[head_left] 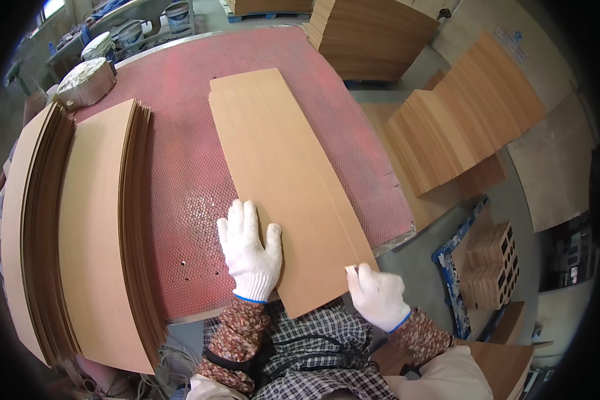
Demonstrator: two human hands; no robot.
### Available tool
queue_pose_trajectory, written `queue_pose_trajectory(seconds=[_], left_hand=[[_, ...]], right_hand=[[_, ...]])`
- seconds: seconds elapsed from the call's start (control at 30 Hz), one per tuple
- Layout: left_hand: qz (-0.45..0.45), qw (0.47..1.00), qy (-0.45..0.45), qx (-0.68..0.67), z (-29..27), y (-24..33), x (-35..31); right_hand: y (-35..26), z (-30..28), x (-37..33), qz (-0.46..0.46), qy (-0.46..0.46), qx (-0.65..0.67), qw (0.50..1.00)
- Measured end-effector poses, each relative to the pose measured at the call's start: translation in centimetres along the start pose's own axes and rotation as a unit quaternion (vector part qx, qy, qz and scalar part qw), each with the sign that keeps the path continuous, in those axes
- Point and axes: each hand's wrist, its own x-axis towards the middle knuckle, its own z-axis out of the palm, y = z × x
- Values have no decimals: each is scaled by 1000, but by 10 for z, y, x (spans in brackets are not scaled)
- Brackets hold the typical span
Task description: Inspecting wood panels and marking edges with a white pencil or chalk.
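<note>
A long light-brown wooden board (287, 180) lies at a slant on the red mesh-covered table (180, 160), its near end reaching past the table's front edge toward me. At its far left corner a slightly offset edge shows, perhaps a second board underneath. My left hand (249, 253), in a white knit glove, rests on the board's left edge with fingers stretched out and thumb apart. Near the right front corner, my gloved right hand (379, 293) is closed, pinching a small pale flat piece (351, 269) against the board's right edge. Its kind is too small to tell.
Two stacks of similar boards (93, 220) stand at the left. A round wrapped bundle (85, 83) sits at the table's far left corner, with buckets (99, 45) beyond. On the right are leaning board stacks (470, 113) and a blue pallet (457, 287) bearing pieces with holes.
</note>
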Motion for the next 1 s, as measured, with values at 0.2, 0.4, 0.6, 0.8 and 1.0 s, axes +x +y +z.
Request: queue_pose_trajectory(seconds=[0.2, 0.4, 0.6, 0.8, 1.0], left_hand=[[-9, 1000, 0, -9, -1, 3, -3], [-20, 1000, -20, -10, -5, 6, -3], [-22, 998, -47, -35, -8, 3, -1], [-17, 997, -70, -33, -10, 3, -2], [-19, 996, -71, -54, -10, 9, -7]], right_hand=[[12, 29, 124, -35, -18, -54, 998], [10, 50, 283, 8, -49, -66, 997], [1, 50, 403, 6, -82, -63, 995], [0, 58, 472, 53, -69, -27, 996], [0, 54, 490, 49, -88, -35, 994]])
